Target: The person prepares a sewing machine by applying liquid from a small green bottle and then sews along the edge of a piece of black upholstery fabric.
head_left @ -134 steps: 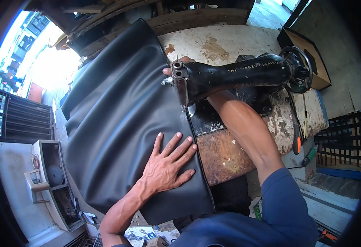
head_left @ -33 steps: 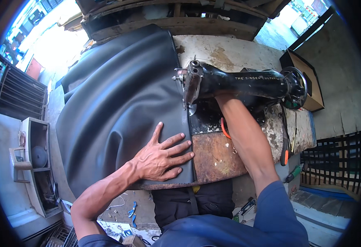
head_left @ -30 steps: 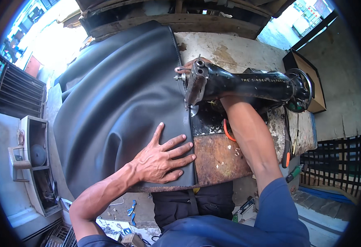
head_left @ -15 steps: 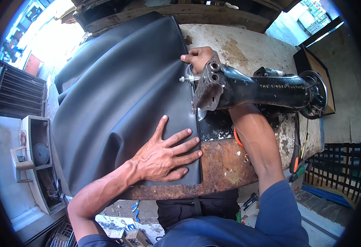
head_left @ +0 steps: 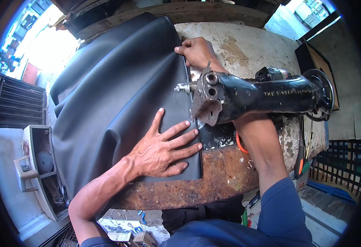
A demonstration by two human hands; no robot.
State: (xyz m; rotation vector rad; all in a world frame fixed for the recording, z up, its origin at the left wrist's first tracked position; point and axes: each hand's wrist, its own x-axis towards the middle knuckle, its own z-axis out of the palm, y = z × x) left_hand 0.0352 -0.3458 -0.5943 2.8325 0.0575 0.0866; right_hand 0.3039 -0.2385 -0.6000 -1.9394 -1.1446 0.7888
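A large sheet of black leather-like material [head_left: 106,86] drapes over the left of the table, its right edge running under the needle end of a black sewing machine [head_left: 263,94]. My left hand [head_left: 166,148] lies flat on the sheet near its front right corner, fingers spread. Behind the machine's head, my right hand [head_left: 195,53] pinches the sheet's right edge between thumb and fingers. My right forearm passes beneath the machine's arm. The needle and presser foot are mostly hidden by the machine's head.
The worn wooden table [head_left: 230,173] has a stained pale top at the back. An orange ring-shaped handle [head_left: 241,144] lies beside my right forearm. Tools with orange and green handles [head_left: 302,166] are at the table's right edge. An open-fronted box [head_left: 44,164] stands at left.
My right hand has slid farther back along the sheet's edge, away from the machine's head. My left hand stays flat on the sheet. The whole view has shifted slightly.
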